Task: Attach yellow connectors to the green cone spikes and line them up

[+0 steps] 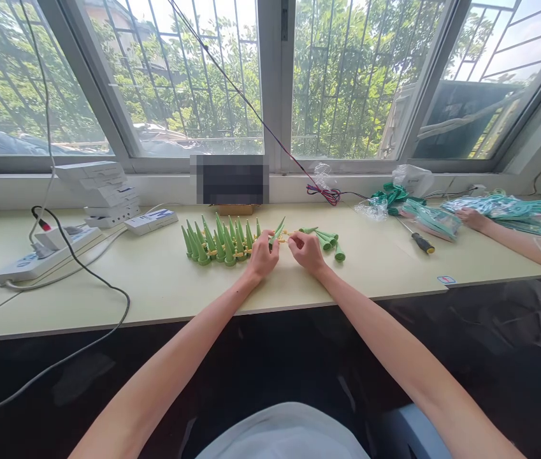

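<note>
My left hand (pixel 263 256) is closed around a green cone (pixel 278 229) that leans with its tip up and to the right. Close beside it, my right hand (pixel 306 250) pinches at a small yellow piece (pixel 285 237) between the two hands; its exact shape is too small to make out. Left of my left hand, several green cones (pixel 220 245) stand upright in rows, with yellow bits near their bases. Several loose green cones (pixel 326 238) lie on their sides just beyond my right hand.
On the table (pixel 165 287), a power strip (pixel 45 255) with cables and stacked white boxes (pixel 108 191) stand left. A screwdriver (pixel 423 243) and bagged green cords (pixel 430 217) lie right. Another person's hand (pixel 473 218) touches a pile of teal straps (pixel 513 209).
</note>
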`<state>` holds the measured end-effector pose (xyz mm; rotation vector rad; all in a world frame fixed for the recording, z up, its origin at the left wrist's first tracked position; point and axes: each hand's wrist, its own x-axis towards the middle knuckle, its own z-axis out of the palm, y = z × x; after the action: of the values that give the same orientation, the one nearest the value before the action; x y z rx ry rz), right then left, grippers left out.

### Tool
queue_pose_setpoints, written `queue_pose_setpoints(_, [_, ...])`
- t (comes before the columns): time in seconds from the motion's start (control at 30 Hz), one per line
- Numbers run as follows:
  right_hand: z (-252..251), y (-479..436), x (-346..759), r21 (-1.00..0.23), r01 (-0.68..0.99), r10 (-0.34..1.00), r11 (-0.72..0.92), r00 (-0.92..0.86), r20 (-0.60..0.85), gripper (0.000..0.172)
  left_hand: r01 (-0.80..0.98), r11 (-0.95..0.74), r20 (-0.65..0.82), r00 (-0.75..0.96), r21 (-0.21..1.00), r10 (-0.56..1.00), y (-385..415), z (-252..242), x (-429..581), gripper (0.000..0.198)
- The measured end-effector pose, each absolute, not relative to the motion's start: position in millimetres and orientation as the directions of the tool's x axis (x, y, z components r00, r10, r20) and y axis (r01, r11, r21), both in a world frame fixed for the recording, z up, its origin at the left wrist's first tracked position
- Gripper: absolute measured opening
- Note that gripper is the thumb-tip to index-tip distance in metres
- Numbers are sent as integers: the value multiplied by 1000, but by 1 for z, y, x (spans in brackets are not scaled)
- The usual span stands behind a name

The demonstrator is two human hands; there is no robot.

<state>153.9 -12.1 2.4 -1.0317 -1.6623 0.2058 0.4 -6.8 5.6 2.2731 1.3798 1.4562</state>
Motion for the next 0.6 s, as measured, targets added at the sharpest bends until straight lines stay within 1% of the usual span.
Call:
queue_pose_setpoints(0.3, [2,-13,154,-602,519,714,607,-22,700,19,629,-580,662,135,518,737,-10,8,1,11])
queue_pose_setpoints(0.6, [2,-12,154,-597,500,709,628,-52,703,23,613,-579,650,137,537,747,-10,8,2,17])
